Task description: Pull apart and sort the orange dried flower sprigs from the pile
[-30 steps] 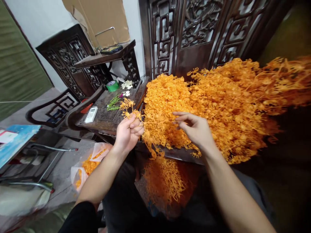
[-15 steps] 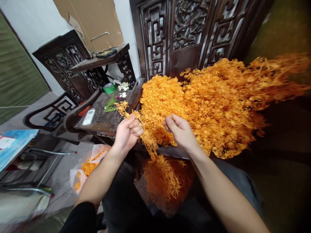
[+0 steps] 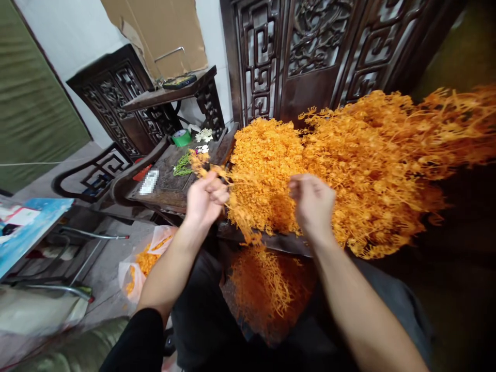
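Head view: left hand (image 3: 203, 199) fingers pinched shut on an orange sprig (image 3: 211, 169). Right hand (image 3: 313, 202) curled at the orange pile (image 3: 349, 165) on the bench front edge; its grip blurred, can't tell.

Left hand (image 3: 202, 199) & right hand (image 3: 313, 204) bare, forearms uncovered; black sleeve at left upper arm, dark grey trousers.

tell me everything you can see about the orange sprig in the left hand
The orange sprig is a thin branching stem with small frilly tips, plastic by the look of it. The left hand pinches it between thumb and fingers, its tips fanning up and left over the dark wooden chair seat. It is motion-blurred, and its stem trails right toward the orange pile.
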A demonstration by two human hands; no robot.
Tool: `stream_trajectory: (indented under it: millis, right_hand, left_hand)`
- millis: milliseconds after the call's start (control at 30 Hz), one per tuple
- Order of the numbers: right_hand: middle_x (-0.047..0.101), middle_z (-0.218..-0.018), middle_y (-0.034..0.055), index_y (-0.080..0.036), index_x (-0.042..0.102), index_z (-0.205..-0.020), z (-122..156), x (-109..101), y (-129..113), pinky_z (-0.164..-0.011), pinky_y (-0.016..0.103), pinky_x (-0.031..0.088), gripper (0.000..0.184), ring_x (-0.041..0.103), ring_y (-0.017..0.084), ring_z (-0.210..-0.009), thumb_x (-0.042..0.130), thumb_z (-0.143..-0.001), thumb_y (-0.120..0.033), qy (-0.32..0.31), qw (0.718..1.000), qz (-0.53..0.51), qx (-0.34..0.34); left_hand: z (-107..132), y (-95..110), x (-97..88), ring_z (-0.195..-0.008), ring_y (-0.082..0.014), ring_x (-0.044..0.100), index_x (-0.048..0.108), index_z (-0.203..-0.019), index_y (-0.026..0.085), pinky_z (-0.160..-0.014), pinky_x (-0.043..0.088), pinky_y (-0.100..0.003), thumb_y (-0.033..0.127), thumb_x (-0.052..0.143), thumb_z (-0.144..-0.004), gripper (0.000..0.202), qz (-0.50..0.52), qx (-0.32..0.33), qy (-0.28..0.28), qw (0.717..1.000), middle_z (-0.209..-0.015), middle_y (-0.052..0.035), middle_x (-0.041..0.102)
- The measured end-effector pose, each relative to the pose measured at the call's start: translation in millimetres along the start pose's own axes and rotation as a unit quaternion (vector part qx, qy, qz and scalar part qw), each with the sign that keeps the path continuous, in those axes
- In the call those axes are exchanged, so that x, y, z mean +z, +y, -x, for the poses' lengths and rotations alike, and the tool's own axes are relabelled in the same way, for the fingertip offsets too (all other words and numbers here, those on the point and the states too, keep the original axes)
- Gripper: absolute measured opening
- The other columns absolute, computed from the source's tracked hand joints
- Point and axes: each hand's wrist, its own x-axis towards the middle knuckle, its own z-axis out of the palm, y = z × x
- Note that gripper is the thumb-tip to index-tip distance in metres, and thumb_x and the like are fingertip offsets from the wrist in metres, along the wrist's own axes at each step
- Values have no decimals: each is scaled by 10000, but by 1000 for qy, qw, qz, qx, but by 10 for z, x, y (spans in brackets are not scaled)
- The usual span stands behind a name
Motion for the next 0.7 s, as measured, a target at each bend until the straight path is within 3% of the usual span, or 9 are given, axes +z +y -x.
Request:
stream_trajectory:
  millis: [67, 100, 167, 267, 367, 467, 567, 633, 700]
  right_hand:
    - [683, -800, 43, -209, 671, -857, -109, -111, 25, -549, 265, 389, 272, 495, 122, -579, 617, -918, -469, 72, 996, -49, 22]
    - [715, -872, 57, -210, 689, -921, -119, -135, 17, -565, 269, 405, 232, 510, 121, -603, 634, -904, -434, 56, 996, -60, 29]
    - [747, -977, 68, -217, 722, -1045, -34, -92, -39, -632, 292, 449, 211, 555, 137, -681, 634, -899, -341, -51, 997, -52, 37]
    - [723, -918, 55, -214, 759, -1031, 251, 147, -186, -703, 325, 466, 237, 586, 165, -757, 548, -939, -273, -230, 973, -5, 31]
    - [681, -918, 55, -207, 734, -1077, 472, 370, -303, -723, 343, 466, 255, 590, 182, -782, 563, -978, -369, -306, 950, 67, -6]
    - [629, -837, 56, -205, 684, -937, 446, 358, -275, -747, 361, 454, 244, 564, 194, -768, 547, -1009, -394, -293, 935, 160, -119]
    - [610, -811, 81, -219, 606, -797, 204, 102, -100, -816, 400, 442, 267, 557, 233, -831, 490, -1014, -321, -210, 914, 265, -224]
    - [616, -811, 90, -222, 592, -793, 24, -108, 24, -824, 419, 433, 233, 552, 248, -833, 488, -987, -300, -130, 917, 311, -213]
    - [626, -804, 83, -215, 604, -820, -91, -261, 94, -786, 408, 427, 222, 546, 233, -786, 483, -978, -313, -84, 938, 304, -146]
  left_hand:
    - [-1, 47, -21, -387, -46, 221, 338, -700, 200, -426, 179, -204, 91, 523, -969, 344, 19, 55, 10, 998, -525, 101, 228]
    - [-1, 48, -24, -391, -45, 231, 339, -705, 201, -433, 188, -206, 94, 533, -969, 344, 24, 68, 8, 997, -530, 101, 233]
    - [-5, -3, -6, -398, -43, 243, 364, -721, 198, -442, 196, -209, 103, 550, -970, 325, 22, 59, -6, 998, -537, 101, 245]
    - [-8, -164, 61, -402, -43, 247, 380, -735, 198, -446, 200, -209, 116, 573, -968, 313, 16, 36, -26, 999, -539, 100, 255]
    - [11, -316, 119, -409, -46, 252, 380, -736, 197, -449, 214, -201, 137, 589, -967, 317, 4, 26, -40, 999, -538, 97, 261]
    - [67, -356, 141, -406, -47, 216, 408, -751, 194, -440, 201, -192, 145, 580, -969, 282, -19, -6, -59, 998, -537, 101, 242]
    - [142, -255, 138, -397, -50, 157, 407, -750, 200, -427, 165, -196, 128, 571, -955, 272, -28, -1, -60, 998, -539, 108, 189]
    - [184, -161, 132, -399, -56, 141, 393, -741, 205, -426, 147, -202, 107, 552, -950, 280, -24, 29, -55, 998, -544, 106, 160]
    - [206, -105, 125, -405, -59, 133, 399, -740, 205, -429, 139, -202, 97, 534, -952, 274, -31, 34, -59, 997, -546, 106, 142]
